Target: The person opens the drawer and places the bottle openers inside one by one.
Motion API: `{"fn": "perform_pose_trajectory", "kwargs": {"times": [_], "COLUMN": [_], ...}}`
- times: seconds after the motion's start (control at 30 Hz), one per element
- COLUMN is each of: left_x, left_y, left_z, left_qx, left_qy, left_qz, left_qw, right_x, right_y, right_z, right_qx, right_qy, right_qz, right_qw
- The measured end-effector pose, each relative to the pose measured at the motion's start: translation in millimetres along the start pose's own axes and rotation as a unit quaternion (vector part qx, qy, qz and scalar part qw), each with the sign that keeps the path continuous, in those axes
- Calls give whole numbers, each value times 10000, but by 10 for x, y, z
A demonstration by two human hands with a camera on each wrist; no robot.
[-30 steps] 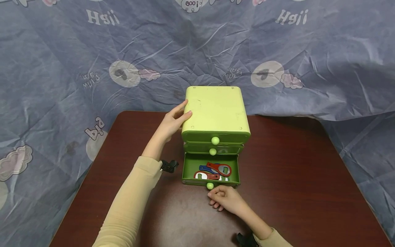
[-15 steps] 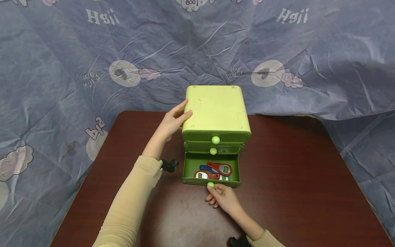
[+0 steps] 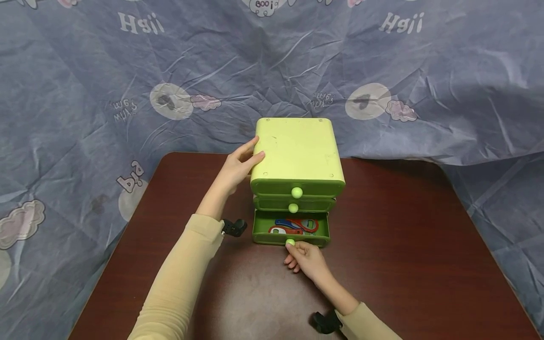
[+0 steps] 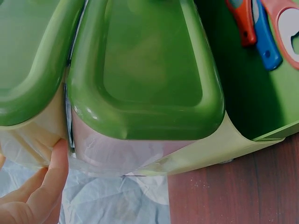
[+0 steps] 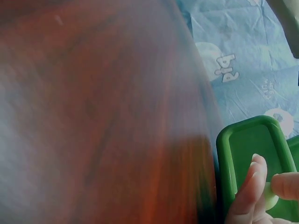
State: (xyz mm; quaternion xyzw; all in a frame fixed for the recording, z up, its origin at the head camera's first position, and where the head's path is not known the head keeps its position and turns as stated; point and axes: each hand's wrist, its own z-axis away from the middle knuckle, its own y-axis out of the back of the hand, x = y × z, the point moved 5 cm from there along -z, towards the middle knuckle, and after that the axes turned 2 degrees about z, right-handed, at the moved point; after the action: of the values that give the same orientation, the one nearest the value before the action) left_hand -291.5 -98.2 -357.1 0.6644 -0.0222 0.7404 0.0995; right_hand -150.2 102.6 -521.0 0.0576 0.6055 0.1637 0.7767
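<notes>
A small drawer cabinet (image 3: 297,148) with a pale yellow-green top and green drawer fronts stands on the table. Its bottom drawer (image 3: 260,227) is pulled partway out and holds several red and blue bottle openers (image 3: 309,225). My left hand (image 3: 233,171) rests against the cabinet's left side, thumb at the top edge, fingers extended; the left wrist view shows its fingertips on the side wall. With thumb and index finger my right hand (image 3: 309,259) pinches the round knob (image 5: 271,198) of the bottom drawer. The two upper drawers (image 3: 272,204) are pushed in.
A dark red-brown wooden table (image 3: 408,245) carries the cabinet, with bare surface on both sides. Behind it hangs a wrinkled blue printed cloth (image 3: 272,71). Black wrist cameras (image 3: 326,322) sit on both wrists.
My right hand has moved onto the bottom drawer's knob and taken hold of it. The drawer has slid partly inward, away from me, with the bottle openers inside. My left hand has stayed put.
</notes>
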Motion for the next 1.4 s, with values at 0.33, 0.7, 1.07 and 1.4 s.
{"fn": "perform_pose_trajectory", "kwargs": {"times": [0.33, 0.7, 1.07, 1.4], "left_x": [12, 31, 29, 75], "left_y": [-13, -25, 6, 80], "left_z": [2, 18, 2, 46], "left_qx": [-10, 167, 240, 648], "left_qy": [-33, -84, -76, 163], "left_qz": [13, -6, 64, 441], "left_qw": [10000, 9998, 9997, 9968], "right_x": [-108, -158, -197, -162], "right_y": [68, 116, 137, 146], "right_z": [-312, -524, -586, -614], "right_qx": [200, 200, 17, -17], "right_qy": [19, -65, -171, -141], "right_qz": [0, 44, 102, 76], "right_qw": [9998, 9998, 9998, 9999]}}
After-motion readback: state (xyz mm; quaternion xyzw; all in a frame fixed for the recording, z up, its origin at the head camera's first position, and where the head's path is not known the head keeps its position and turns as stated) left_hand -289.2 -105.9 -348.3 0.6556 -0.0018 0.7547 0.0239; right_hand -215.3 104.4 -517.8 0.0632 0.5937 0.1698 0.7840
